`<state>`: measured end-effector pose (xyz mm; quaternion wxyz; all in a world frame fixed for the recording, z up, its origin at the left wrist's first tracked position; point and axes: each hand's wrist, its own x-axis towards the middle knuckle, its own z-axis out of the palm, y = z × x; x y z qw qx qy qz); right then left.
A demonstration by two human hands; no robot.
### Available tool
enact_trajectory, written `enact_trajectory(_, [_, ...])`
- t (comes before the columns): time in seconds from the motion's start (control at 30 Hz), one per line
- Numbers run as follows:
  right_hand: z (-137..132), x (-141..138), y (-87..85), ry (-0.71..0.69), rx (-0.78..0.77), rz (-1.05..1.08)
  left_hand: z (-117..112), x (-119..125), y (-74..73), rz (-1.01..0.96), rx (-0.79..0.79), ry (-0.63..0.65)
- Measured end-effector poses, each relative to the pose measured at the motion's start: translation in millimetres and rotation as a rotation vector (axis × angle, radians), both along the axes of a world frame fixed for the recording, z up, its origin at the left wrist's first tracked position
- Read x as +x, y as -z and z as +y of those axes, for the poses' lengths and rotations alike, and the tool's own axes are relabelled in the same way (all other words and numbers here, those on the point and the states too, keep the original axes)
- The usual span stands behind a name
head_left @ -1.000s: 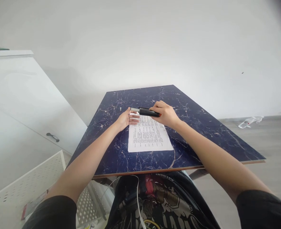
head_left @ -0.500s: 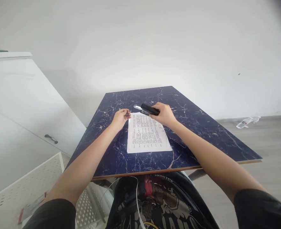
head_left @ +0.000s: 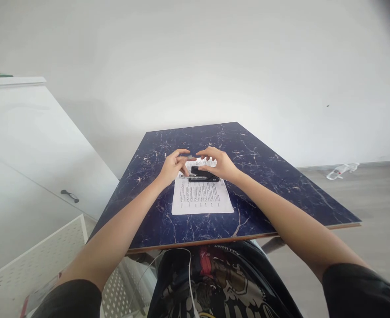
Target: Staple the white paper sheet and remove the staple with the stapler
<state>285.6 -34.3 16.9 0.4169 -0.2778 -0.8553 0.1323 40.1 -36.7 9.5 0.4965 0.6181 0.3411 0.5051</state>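
Observation:
A black stapler with a silver metal part lies on its side across the upper part of a printed sheet of paper. My right hand hovers over the stapler's right end, fingers spread and curved, with the thumb at its top edge; whether it touches, I cannot tell. At the other end, my left hand has its fingers apart, pointing right toward the fingertips of the right hand. A small greyish blur shows between the two sets of fingertips, too unclear to name. The hands partly cover the top of the sheet.
The dark blue marble-patterned table has its front edge close to my body. To the left stand a white cabinet and a white perforated rack. A white cable hangs over my lap. Clear plastic lies on the floor at right.
The stapler, earlier gripped and raised in my right hand, now lies on the paper with that hand loosened above it. My left hand has moved right, to the stapler's metal end.

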Motion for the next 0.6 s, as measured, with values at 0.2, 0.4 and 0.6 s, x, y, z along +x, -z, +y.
enact_trajectory(0.2, [-3.2, -9.1, 5.6, -0.038, 0.141, 0.040, -10.7, 8.7, -1.3, 0.107, 0.017, 0.067])
enact_trajectory(0.4, [6.7, -3.4, 8.4, -0.047, 0.141, 0.026, -12.8, 12.0, -0.9, 0.162, 0.045, 0.083])
enact_trajectory(0.6, [42.3, 36.5, 16.5, 0.405, -0.009, -0.045, 17.8, -27.0, 8.0, 0.217, 0.231, -0.462])
